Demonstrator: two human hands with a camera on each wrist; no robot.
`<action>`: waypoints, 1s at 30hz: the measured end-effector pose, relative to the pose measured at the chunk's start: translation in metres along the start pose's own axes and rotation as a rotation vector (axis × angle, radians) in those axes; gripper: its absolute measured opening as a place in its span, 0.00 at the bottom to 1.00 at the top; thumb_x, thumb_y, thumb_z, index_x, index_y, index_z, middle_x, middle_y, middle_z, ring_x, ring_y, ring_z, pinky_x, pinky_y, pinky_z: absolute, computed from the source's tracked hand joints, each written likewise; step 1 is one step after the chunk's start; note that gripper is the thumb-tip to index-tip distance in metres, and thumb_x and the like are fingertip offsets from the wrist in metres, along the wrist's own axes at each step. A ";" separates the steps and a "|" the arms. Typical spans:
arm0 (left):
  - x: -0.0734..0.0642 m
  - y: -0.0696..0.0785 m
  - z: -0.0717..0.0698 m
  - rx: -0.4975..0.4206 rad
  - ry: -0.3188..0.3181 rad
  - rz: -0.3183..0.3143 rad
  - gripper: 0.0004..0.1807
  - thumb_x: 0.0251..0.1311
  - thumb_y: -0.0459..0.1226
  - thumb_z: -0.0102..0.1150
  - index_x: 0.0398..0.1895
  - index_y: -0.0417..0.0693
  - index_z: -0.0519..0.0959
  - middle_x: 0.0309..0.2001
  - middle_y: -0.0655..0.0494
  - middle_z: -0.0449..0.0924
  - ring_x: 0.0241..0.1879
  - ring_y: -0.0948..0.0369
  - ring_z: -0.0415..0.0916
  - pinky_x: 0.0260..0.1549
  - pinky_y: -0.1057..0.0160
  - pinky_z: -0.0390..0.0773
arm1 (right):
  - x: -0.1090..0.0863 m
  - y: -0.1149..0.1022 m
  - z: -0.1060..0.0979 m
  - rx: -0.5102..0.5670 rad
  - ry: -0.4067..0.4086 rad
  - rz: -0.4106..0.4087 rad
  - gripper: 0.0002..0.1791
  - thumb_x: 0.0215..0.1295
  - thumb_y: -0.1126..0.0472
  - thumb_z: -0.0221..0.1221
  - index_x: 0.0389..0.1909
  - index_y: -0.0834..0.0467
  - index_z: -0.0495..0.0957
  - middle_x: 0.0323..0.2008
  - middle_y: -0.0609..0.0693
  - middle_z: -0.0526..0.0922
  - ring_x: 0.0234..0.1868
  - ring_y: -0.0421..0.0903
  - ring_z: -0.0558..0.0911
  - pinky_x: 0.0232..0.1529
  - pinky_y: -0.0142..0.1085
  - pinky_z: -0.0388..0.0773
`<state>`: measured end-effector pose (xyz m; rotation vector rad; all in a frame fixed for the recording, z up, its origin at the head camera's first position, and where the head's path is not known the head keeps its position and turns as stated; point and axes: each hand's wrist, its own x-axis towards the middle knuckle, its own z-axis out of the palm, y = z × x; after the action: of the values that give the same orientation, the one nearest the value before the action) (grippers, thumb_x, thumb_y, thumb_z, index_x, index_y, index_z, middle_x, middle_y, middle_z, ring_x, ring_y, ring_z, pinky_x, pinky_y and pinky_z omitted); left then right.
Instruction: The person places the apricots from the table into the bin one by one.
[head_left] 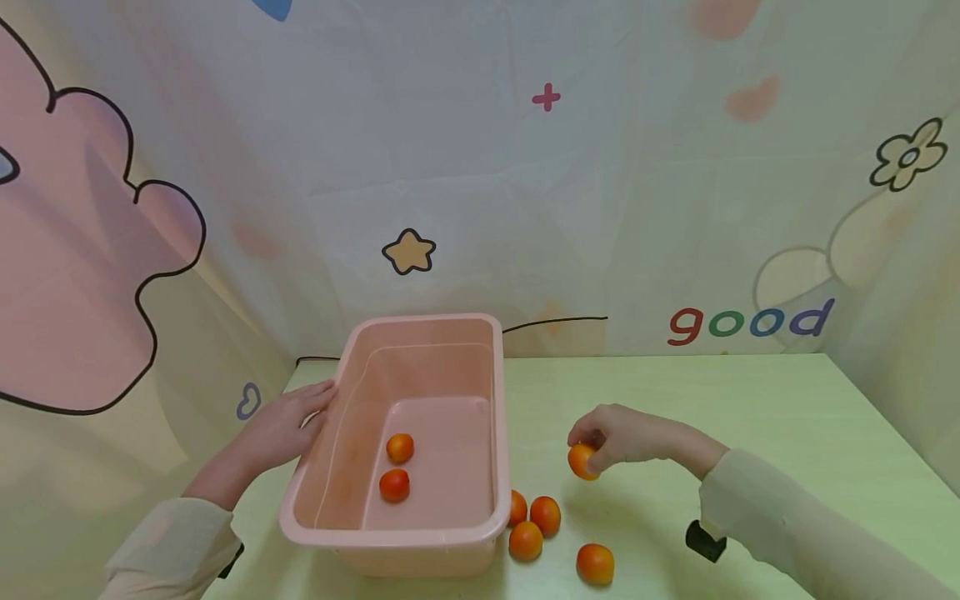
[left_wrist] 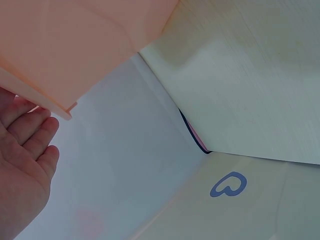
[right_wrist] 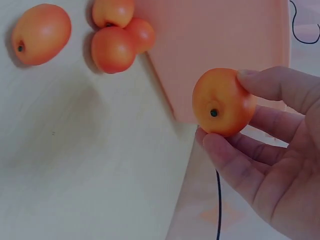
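Observation:
A round orange-red fruit (right_wrist: 220, 102) with a small dark stem spot is pinched between the thumb and fingers of my right hand (head_left: 622, 433), above the table right of a pink plastic basin (head_left: 427, 538). The left hand (head_left: 288, 421) rests with loosely bent fingers against the basin's left rim; its thumb is not in the left wrist view. Inside the basin lie an orange fruit (head_left: 401, 448) and a redder fruit (head_left: 394, 485). Three similar fruits (head_left: 526, 541) cluster by the basin's right side, one partly hidden by it. Another fruit (head_left: 596, 564) lies apart, nearer the front.
The pale green table (head_left: 720, 467) reaches back to a curtain (head_left: 465, 167) printed with a star, a flower and the word "good". More curtain hangs at both sides. Dark wrist devices (head_left: 705, 540) show at the sleeves.

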<state>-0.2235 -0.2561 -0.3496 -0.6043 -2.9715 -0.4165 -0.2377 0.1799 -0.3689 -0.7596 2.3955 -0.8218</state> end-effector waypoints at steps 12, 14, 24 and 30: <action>0.000 0.000 0.000 0.007 0.008 0.013 0.24 0.60 0.35 0.45 0.59 0.35 0.64 0.61 0.38 0.62 0.59 0.42 0.60 0.54 0.43 0.63 | 0.005 -0.024 -0.021 -0.077 0.020 -0.036 0.14 0.49 0.66 0.59 0.39 0.59 0.77 0.29 0.46 0.77 0.31 0.43 0.73 0.34 0.31 0.73; -0.001 0.001 -0.001 0.012 0.017 0.027 0.23 0.59 0.34 0.46 0.58 0.34 0.65 0.60 0.38 0.63 0.59 0.41 0.61 0.54 0.43 0.63 | 0.007 -0.030 -0.025 -0.095 0.026 -0.048 0.14 0.49 0.66 0.59 0.40 0.60 0.77 0.29 0.46 0.77 0.31 0.42 0.73 0.34 0.31 0.73; -0.001 0.005 -0.004 0.018 0.020 0.038 0.22 0.59 0.33 0.47 0.57 0.34 0.66 0.59 0.37 0.64 0.58 0.41 0.62 0.54 0.44 0.64 | 0.016 -0.054 -0.042 -0.114 0.033 -0.097 0.15 0.51 0.66 0.58 0.42 0.61 0.76 0.32 0.48 0.77 0.33 0.43 0.74 0.36 0.32 0.74; -0.001 0.003 -0.003 0.018 0.021 0.041 0.23 0.59 0.34 0.47 0.57 0.34 0.66 0.59 0.38 0.64 0.58 0.41 0.61 0.53 0.44 0.64 | 0.024 -0.068 -0.049 -0.129 0.037 -0.171 0.15 0.51 0.67 0.57 0.42 0.63 0.75 0.32 0.49 0.77 0.33 0.43 0.73 0.36 0.31 0.73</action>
<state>-0.2215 -0.2543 -0.3459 -0.6532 -2.9348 -0.3893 -0.2611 0.1387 -0.2958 -1.0197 2.4604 -0.7588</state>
